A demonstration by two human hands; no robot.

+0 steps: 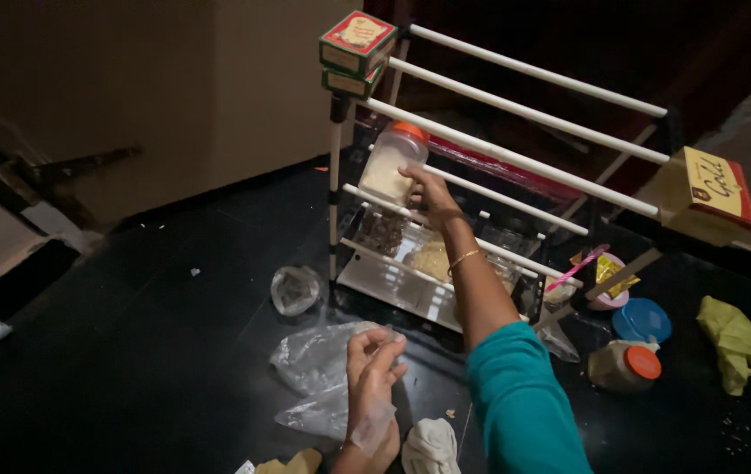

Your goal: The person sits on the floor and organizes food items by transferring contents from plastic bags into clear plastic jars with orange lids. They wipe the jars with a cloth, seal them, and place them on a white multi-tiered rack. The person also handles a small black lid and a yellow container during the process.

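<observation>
At the far left of the frame I see only dark floor [129,369], with a small white scrap lying on it near the left edge. Moving right, a small clear glass bowl [295,290] sits on the floor just beside the rack's front leg. Below it, at lower centre, my left hand [374,386] is raised with the wrist bent and the fingers curled loosely; thumb and fingertips pinch a thin sheet of clear plastic, part of the crumpled clear plastic bag [318,364] lying just left of the hand. A balled pale cloth [431,446] lies at the bottom edge, just right of that wrist.

In the upper centre, 2 small green-and-red boxes [354,51] are stacked on the rack's top left corner. My right arm, in a teal sleeve [520,395] with a thin gold bangle [463,259] at the wrist, stretches up from lower centre into the white-tube rack [525,112]. The right hand [428,193] grips the lower side of a clear plastic jar with an orange lid [393,161], holding it tilted between the rack's rails; the jar holds something pale.

Right of the arm, on the floor, lie a blue lid [642,320], a second orange-lidded jar [624,364] tipped on its side, and a crumpled yellow-green cloth [731,342]. A yellow carton [709,195] rests on the rack's right end.
</observation>
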